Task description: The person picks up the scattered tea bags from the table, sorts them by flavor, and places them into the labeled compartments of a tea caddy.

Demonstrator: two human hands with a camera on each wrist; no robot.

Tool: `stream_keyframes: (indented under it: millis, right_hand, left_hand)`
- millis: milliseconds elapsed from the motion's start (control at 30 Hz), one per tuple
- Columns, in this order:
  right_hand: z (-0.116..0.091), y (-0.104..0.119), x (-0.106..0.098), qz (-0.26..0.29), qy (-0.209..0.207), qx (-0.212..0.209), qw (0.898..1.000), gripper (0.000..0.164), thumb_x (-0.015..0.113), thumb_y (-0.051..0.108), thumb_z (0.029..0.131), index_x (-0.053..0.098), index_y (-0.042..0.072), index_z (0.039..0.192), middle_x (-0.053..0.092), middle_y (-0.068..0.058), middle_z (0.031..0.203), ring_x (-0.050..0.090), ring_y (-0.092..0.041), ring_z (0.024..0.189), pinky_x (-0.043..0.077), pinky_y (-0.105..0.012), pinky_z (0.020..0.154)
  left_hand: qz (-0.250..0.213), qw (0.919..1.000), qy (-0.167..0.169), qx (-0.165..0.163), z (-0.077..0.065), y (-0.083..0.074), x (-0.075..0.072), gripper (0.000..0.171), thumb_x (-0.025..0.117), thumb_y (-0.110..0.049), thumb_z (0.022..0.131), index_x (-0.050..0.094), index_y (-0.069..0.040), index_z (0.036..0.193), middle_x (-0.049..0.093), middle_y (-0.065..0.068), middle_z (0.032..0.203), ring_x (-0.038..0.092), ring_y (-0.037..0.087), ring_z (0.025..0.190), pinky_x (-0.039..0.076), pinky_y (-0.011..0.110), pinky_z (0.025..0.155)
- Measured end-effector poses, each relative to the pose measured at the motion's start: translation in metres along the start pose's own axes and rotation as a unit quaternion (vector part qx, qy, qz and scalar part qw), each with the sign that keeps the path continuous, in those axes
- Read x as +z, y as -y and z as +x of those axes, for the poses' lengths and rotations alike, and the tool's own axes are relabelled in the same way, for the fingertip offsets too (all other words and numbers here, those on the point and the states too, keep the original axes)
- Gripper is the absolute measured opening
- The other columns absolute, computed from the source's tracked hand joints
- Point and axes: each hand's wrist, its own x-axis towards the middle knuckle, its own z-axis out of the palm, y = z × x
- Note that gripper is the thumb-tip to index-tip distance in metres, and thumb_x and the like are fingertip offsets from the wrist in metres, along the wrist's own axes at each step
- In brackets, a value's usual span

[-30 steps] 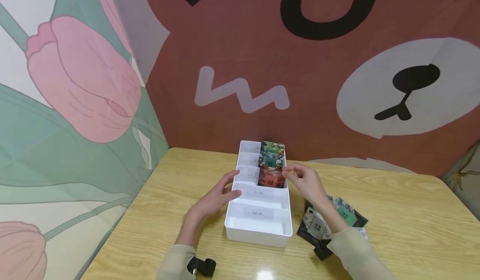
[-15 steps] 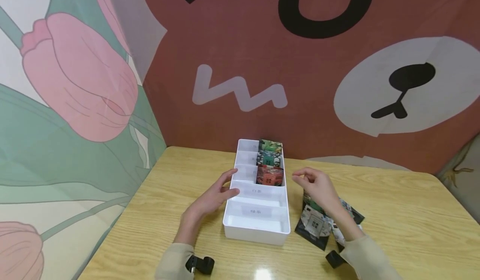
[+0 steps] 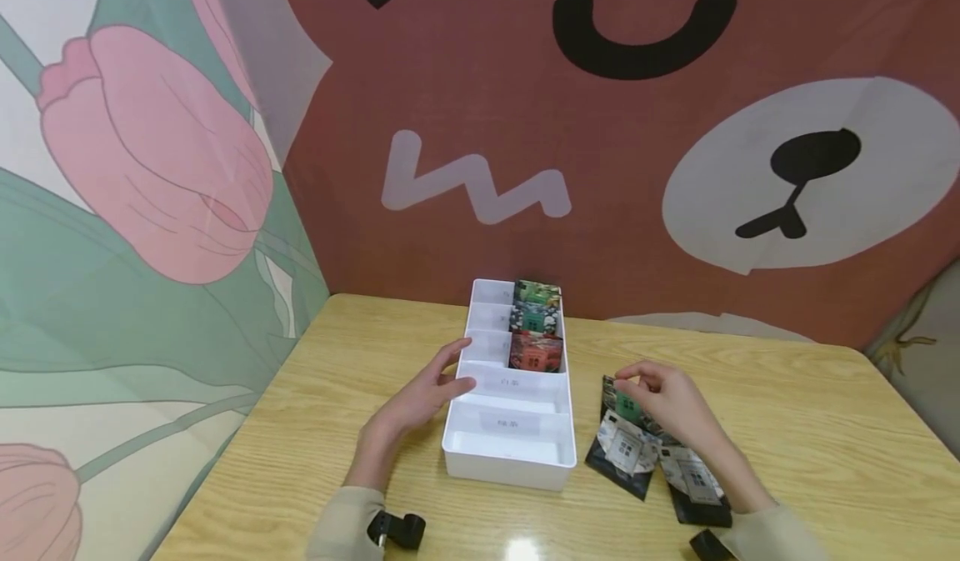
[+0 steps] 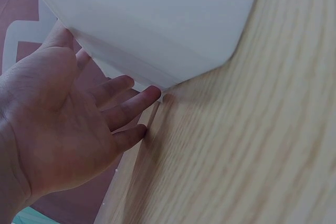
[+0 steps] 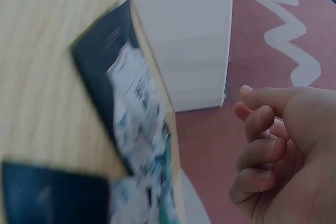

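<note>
A white divided box [image 3: 506, 471] stands on the table, its compartments labelled. My left hand [image 3: 420, 390] rests at its left rim, fingers spread; in the left wrist view the same hand [image 4: 63, 114] shows relaxed fingers beside the box wall. A red sachet [image 3: 536, 354] sits in the middle compartment, with a teal sachet [image 3: 533, 320] and a green sachet [image 3: 537, 293] behind it. My right hand [image 3: 667, 398] hovers over loose sachets, fingers loosely curled around nothing. Nearest it are a green-labelled sachet [image 3: 628, 406], a white-patterned sachet [image 3: 624, 454] and another white-patterned sachet [image 3: 696, 484].
The box's two front compartments, one with a floor [image 3: 510, 448] in plain sight, hold no sachets. A wood-grain table [image 3: 817, 436] extends to both sides. Behind it hangs a printed bear backdrop [image 3: 480, 86]. Black wrist cameras [image 3: 405, 531] are strapped at the sleeves.
My right hand has moved away from the red sachet in the box, rightward and toward me, over the loose sachets. My left hand has stayed at the rim.
</note>
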Motion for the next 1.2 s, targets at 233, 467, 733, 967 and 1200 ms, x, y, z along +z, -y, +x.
stream_keyframes:
  millis: [233, 467, 733, 967, 1200]
  right_hand:
    - [-0.013, -0.012, -0.008, -0.013, 0.025, 0.025, 0.999, 0.03, 0.065, 0.034, 0.097, 0.071, 0.011, 0.115, 0.041, 0.003, 0.058, 0.03, -0.008, 0.048, 0.031, -0.026, 0.045]
    - [-0.022, -0.017, -0.008, -0.058, 0.046, 0.037, 0.997, 0.031, 0.066, 0.036, 0.096, 0.071, 0.012, 0.116, 0.049, 0.002, 0.064, 0.032, -0.007, 0.049, 0.029, -0.025, 0.045]
    - [-0.032, -0.016, -0.004, -0.083, 0.059, 0.054, 0.993, 0.033, 0.07, 0.039, 0.092, 0.071, 0.016, 0.115, 0.052, 0.003, 0.065, 0.03, -0.007, 0.047, 0.025, -0.023, 0.043]
    - [-0.042, -0.024, -0.005, -0.104, 0.073, 0.07, 0.989, 0.033, 0.071, 0.041, 0.09, 0.071, 0.019, 0.114, 0.052, 0.003, 0.062, 0.029, -0.008, 0.046, 0.023, -0.023, 0.043]
    - [-0.051, -0.032, -0.003, -0.118, 0.082, 0.088, 0.986, 0.045, 0.073, 0.046, 0.087, 0.07, 0.017, 0.121, 0.053, 0.004, 0.062, 0.034, -0.008, 0.046, 0.025, -0.023, 0.042]
  left_hand:
    - [0.002, 1.0, -0.004, -0.004, 0.0, 0.0, -0.001, 0.064, 0.06, -0.036, 0.099, 0.027, -0.039, 0.154, 0.022, 0.011, 0.163, 0.039, 0.037, 0.142, 0.037, 0.055, 0.112]
    - [-0.002, 1.0, -0.007, -0.006, -0.001, -0.002, -0.002, 0.064, 0.061, -0.035, 0.099, 0.027, -0.038, 0.154, 0.023, 0.011, 0.163, 0.042, 0.036, 0.14, 0.039, 0.054, 0.111]
    - [0.001, 1.0, 0.004, 0.001, -0.001, -0.002, -0.002, 0.064, 0.058, -0.034, 0.101, 0.025, -0.033, 0.156, 0.021, 0.015, 0.163, 0.038, 0.039, 0.142, 0.038, 0.054, 0.112]
    - [-0.002, 1.0, 0.006, 0.003, 0.0, -0.002, -0.001, 0.064, 0.058, -0.033, 0.101, 0.024, -0.034, 0.156, 0.023, 0.014, 0.162, 0.04, 0.038, 0.141, 0.039, 0.054, 0.111]
    - [-0.011, 0.9999, 0.006, -0.006, -0.001, -0.001, -0.001, 0.064, 0.059, -0.032, 0.101, 0.025, -0.037, 0.155, 0.022, 0.01, 0.163, 0.041, 0.035, 0.141, 0.04, 0.052, 0.111]
